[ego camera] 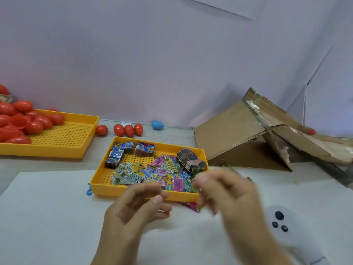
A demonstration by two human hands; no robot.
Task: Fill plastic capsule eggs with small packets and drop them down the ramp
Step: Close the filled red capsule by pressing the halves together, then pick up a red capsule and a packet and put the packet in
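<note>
Packets (152, 174), thin and feather-light, fill the small yellow tray (133, 192) at centre frame; pinch 1 by its edge. Left hand (137, 205) loosely curled, empty; right hand (227, 190) blurred, cannot tell its hold. Red eggs (23, 121) upper left, cardboard ramp (238, 131) right.

Right hand (227, 190) motion-blurred; red eggs (17, 121) cut off at left edge.
</note>
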